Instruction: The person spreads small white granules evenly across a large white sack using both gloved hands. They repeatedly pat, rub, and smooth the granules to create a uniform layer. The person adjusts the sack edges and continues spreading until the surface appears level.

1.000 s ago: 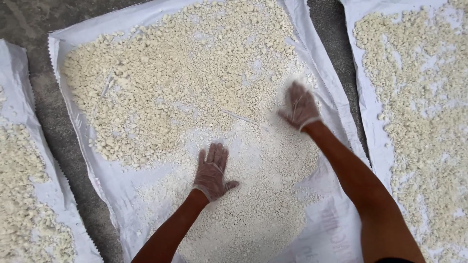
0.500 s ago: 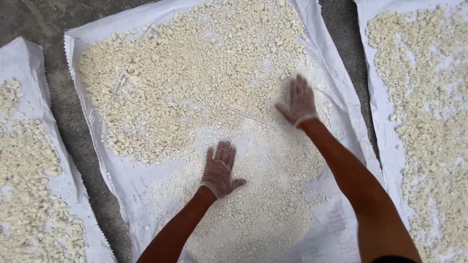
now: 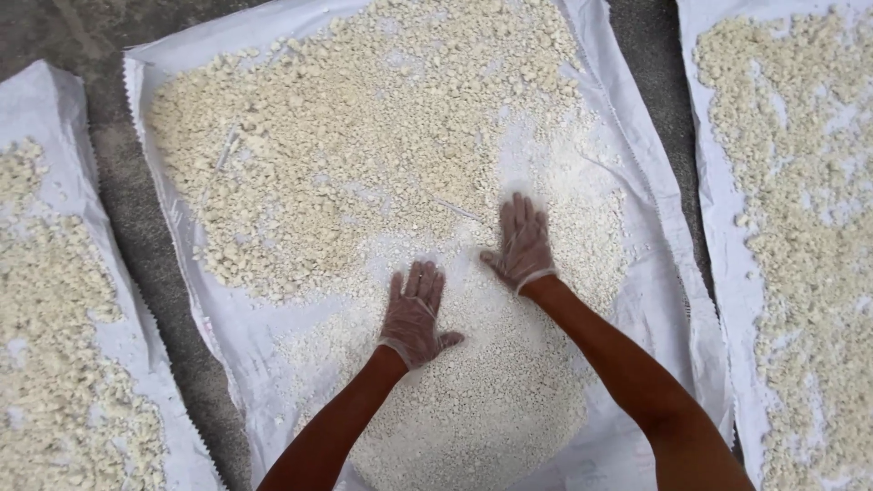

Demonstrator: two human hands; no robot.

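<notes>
Both gloved hands, left hand (image 3: pixel 414 314) and right hand (image 3: pixel 521 242), lie flat with fingers together on fine pale crumbly granules (image 3: pixel 473 400); coarser cream lumps (image 3: pixel 346 136) lie beyond the fingertips on the white woven sack sheet (image 3: pixel 668 300).

Three white woven sheets (image 3: pixel 637 173) are laid side by side on the grey concrete floor (image 3: pixel 136 236), each spread with pale crumbs (image 3: pixel 346 136).
</notes>
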